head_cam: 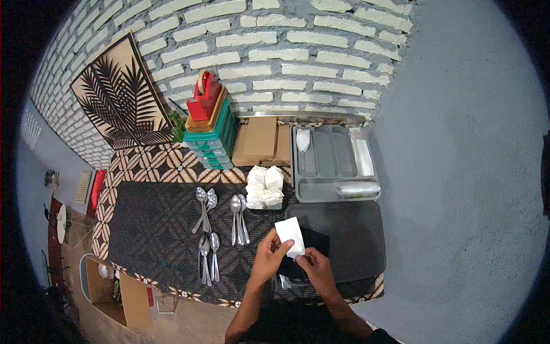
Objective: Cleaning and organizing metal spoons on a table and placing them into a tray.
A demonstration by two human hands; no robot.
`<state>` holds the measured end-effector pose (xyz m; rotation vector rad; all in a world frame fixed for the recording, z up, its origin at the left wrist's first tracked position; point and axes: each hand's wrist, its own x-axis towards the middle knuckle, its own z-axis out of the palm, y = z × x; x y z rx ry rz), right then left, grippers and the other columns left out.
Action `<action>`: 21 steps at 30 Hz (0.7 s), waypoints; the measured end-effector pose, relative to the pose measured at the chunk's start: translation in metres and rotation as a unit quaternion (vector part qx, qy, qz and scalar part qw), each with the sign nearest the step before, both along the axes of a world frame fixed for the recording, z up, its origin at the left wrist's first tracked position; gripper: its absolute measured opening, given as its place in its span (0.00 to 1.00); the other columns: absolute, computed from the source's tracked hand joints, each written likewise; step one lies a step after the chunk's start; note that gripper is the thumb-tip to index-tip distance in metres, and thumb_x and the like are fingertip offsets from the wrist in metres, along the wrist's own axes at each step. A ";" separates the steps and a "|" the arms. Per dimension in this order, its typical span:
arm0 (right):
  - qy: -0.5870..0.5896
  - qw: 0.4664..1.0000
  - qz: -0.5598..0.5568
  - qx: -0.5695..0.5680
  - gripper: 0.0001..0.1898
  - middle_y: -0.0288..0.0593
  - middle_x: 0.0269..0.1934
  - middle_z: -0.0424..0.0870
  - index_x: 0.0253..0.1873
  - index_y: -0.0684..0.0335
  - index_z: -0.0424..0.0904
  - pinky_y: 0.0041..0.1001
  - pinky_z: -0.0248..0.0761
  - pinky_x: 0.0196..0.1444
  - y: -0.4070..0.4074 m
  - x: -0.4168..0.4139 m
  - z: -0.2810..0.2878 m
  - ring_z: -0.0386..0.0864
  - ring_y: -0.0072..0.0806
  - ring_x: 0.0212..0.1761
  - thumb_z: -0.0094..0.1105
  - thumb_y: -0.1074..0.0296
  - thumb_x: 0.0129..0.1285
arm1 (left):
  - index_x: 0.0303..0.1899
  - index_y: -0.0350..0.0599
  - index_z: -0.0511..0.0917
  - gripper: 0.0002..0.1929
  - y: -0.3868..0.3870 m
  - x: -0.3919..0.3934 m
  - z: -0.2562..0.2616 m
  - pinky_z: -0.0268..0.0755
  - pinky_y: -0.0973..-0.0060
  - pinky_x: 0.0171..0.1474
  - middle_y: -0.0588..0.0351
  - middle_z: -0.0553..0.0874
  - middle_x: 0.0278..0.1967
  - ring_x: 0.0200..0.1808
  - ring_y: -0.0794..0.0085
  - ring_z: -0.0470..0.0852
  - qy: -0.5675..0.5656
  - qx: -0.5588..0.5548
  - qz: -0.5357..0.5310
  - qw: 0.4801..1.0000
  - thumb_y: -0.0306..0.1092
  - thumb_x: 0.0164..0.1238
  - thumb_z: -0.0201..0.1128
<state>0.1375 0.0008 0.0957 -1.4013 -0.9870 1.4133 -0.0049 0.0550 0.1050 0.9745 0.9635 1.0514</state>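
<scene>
A folded white paper napkin [291, 234] is pinched upright between the thumb and fingers of my left hand [270, 253]. My right hand [316, 268] grips its lower right corner with thumb and fingertips. Both hands are over the left part of a dark grey tray [352, 241]. Beyond them stands a small container of crumpled or folded white napkins [264, 189]. Metal spoons lie in three bunches on the black mat: one at the upper left [202, 208], one nearer the napkins [239, 219], and one closer to me [208, 258].
A grey cutlery tray [305, 189] holds a napkin-wrapped spoon [303, 144] and clear plastic packets [359, 189]. Behind are flat cardboard boxes [260, 139] and a teal drawer unit [210, 148] topped by a red tape dispenser [205, 99]. A grey wall [451, 180] bounds the right side.
</scene>
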 end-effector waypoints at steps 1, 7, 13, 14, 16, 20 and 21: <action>-0.013 1.000 0.010 -0.007 0.10 0.32 0.32 0.76 0.42 0.65 0.76 0.21 0.65 0.38 0.002 0.001 0.001 0.71 0.17 0.34 0.59 0.63 0.65 | 0.53 0.37 0.73 0.15 0.003 0.001 -0.001 0.70 0.79 0.47 0.58 0.82 0.42 0.43 0.79 0.79 0.001 -0.006 -0.005 1.000 0.29 0.66 0.62; -0.008 0.999 0.009 -0.037 0.06 0.29 0.28 0.73 0.38 0.61 0.75 0.18 0.60 0.30 0.017 0.010 -0.019 0.66 0.14 0.28 0.62 0.69 0.62 | 0.50 0.37 0.74 0.14 0.020 0.007 -0.021 0.69 0.81 0.43 0.62 0.81 0.36 0.39 0.82 0.77 0.014 -0.007 -0.011 1.000 0.32 0.67 0.62; 0.016 0.999 -0.025 -0.015 0.07 0.31 0.28 0.76 0.37 0.62 0.76 0.20 0.66 0.28 0.089 0.037 -0.038 0.71 0.16 0.28 0.63 0.66 0.62 | 0.66 0.44 0.57 0.31 0.045 0.019 -0.032 0.70 0.77 0.46 0.56 0.72 0.47 0.42 0.77 0.74 -0.005 0.050 0.037 0.998 0.26 0.64 0.63; 0.015 0.998 -0.053 0.034 0.06 0.30 0.26 0.75 0.35 0.60 0.76 0.20 0.64 0.26 0.113 0.040 -0.045 0.70 0.16 0.25 0.63 0.66 0.61 | 0.66 0.44 0.57 0.31 0.047 0.019 -0.030 0.69 0.77 0.47 0.56 0.72 0.47 0.42 0.77 0.75 0.003 0.041 0.051 0.998 0.26 0.64 0.63; 0.037 0.997 -0.058 0.026 0.06 0.29 0.25 0.74 0.34 0.60 0.76 0.20 0.63 0.23 0.169 0.044 -0.062 0.70 0.16 0.24 0.63 0.67 0.60 | 0.66 0.44 0.58 0.30 0.049 0.012 -0.029 0.69 0.77 0.48 0.56 0.73 0.47 0.42 0.76 0.75 0.037 0.019 0.069 0.997 0.26 0.65 0.62; 0.040 0.992 -0.109 0.057 0.07 0.30 0.23 0.76 0.35 0.61 0.75 0.18 0.62 0.19 0.277 0.058 -0.098 0.69 0.15 0.18 0.64 0.68 0.60 | 0.66 0.44 0.58 0.31 0.049 0.015 -0.029 0.70 0.77 0.46 0.56 0.73 0.46 0.42 0.77 0.75 0.022 -0.004 0.067 0.998 0.25 0.64 0.63; 0.038 0.990 -0.118 0.061 0.07 0.30 0.23 0.76 0.35 0.61 0.75 0.18 0.62 0.19 0.301 0.068 -0.116 0.69 0.15 0.18 0.64 0.68 0.60 | 0.66 0.44 0.58 0.31 0.050 0.019 -0.032 0.70 0.77 0.46 0.56 0.73 0.46 0.42 0.77 0.75 0.019 0.001 0.057 0.998 0.25 0.64 0.63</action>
